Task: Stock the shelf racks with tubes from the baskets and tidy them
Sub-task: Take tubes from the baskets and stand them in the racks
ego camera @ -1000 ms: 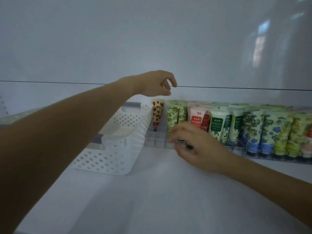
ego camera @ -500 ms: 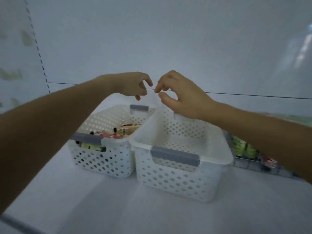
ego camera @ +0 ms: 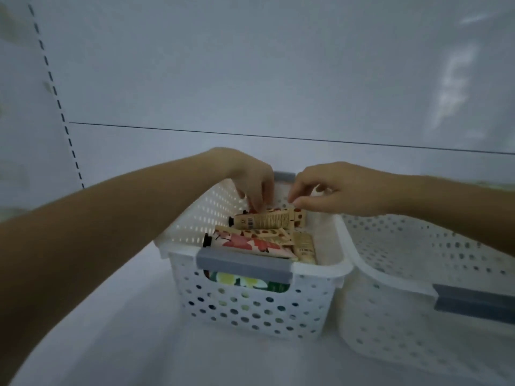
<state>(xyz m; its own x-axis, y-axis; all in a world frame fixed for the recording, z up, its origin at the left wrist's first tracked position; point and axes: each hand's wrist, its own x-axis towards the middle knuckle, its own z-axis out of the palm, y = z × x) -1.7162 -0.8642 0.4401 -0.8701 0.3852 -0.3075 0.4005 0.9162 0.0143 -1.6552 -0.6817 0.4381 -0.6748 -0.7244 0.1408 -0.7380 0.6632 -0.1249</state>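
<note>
Left hand [ego camera: 250, 176] now down on tube [ego camera: 267, 220]

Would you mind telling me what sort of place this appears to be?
Probably a shop's display shelving unit: a white back panel with a slotted upright, a white shelf, and a perforated basket of printed cosmetic tubes for stocking.

A: Tan tube [ego camera: 271, 220] at the left hand's [ego camera: 250, 176] fingertips, finish?
B: Smooth printed plastic, slight gloss. Pink floral tube [ego camera: 245, 243] just nearer than the grip looks the same.
A: Basket [ego camera: 250, 310] round the grip?
B: White perforated plastic, satin. Handle strip [ego camera: 242, 264] is grey matt plastic. Second basket [ego camera: 418, 330] right of the grip matches.
A: Shelf [ego camera: 111, 344] below?
B: Smooth white, looks like painted metal. Back panel [ego camera: 250, 65] beyond the grip is faintly glossy, with reflections.
</note>
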